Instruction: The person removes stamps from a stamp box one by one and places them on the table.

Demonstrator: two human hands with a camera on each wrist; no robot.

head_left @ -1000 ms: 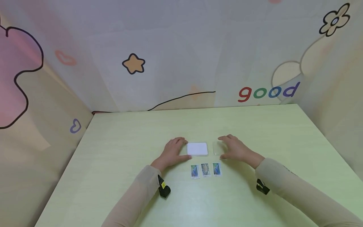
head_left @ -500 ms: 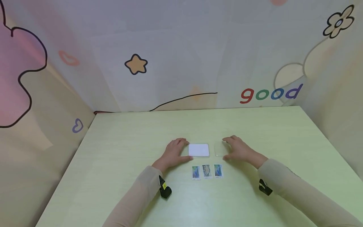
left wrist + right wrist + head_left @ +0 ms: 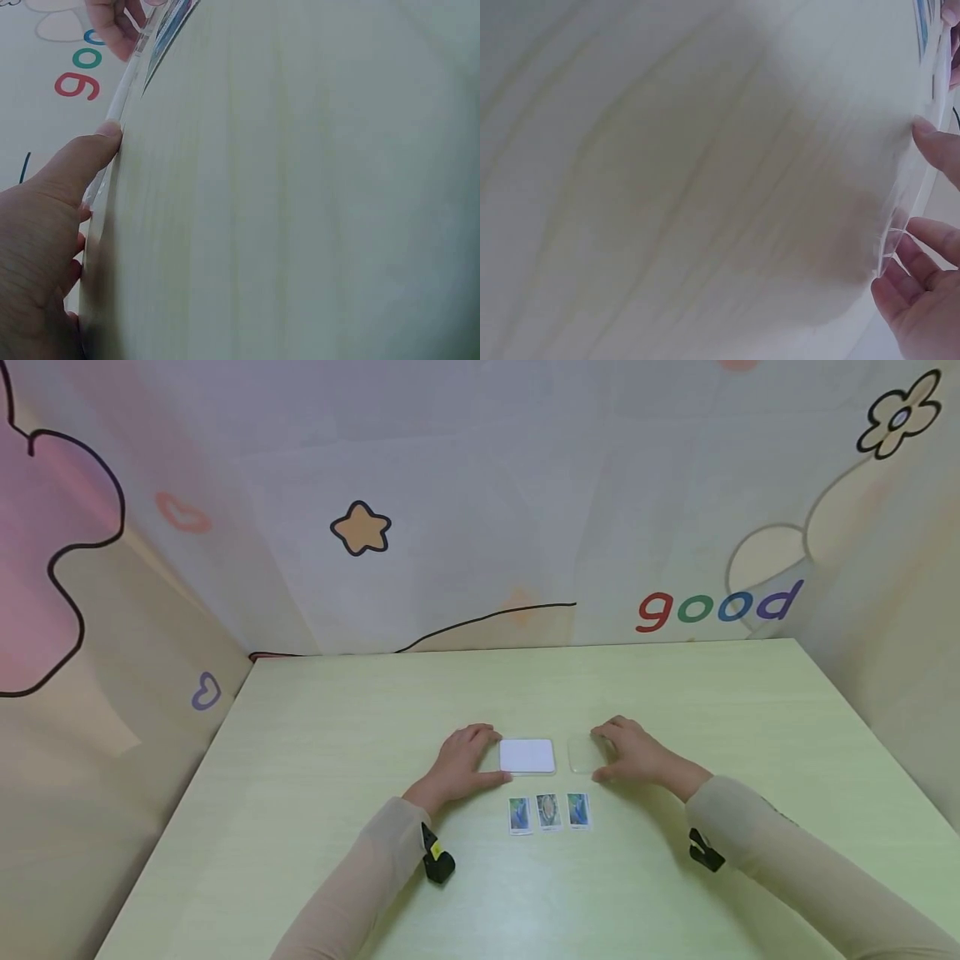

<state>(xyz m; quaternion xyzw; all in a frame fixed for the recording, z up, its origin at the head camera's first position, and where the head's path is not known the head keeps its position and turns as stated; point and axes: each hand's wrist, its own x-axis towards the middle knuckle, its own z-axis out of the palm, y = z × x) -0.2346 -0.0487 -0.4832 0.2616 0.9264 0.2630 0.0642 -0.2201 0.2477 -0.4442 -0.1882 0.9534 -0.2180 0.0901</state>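
My left hand (image 3: 459, 763) spans the left end of a white-topped rectangular box (image 3: 527, 756) lying flat on the table, thumb on the near edge and fingers at the far corner. In the left wrist view, the left thumb (image 3: 79, 161) lies against the box's side. My right hand (image 3: 632, 755) holds a clear plastic lid or case (image 3: 581, 754) by its near and far edges, just right of the box. Its right end is hidden under the palm. In the right wrist view, curled fingers (image 3: 922, 270) touch the clear edge (image 3: 889, 244).
Three small picture cards, a left one (image 3: 520, 816), a middle one (image 3: 548, 811) and a right one (image 3: 578, 810), lie in a row in front of the box. A pale wooden table (image 3: 337, 710) meets a printed cloth backdrop (image 3: 480, 485) behind.
The right hand has slid slightly right along the clear plastic piece. Left hand, box and cards keep their places; the head view has shifted a little.
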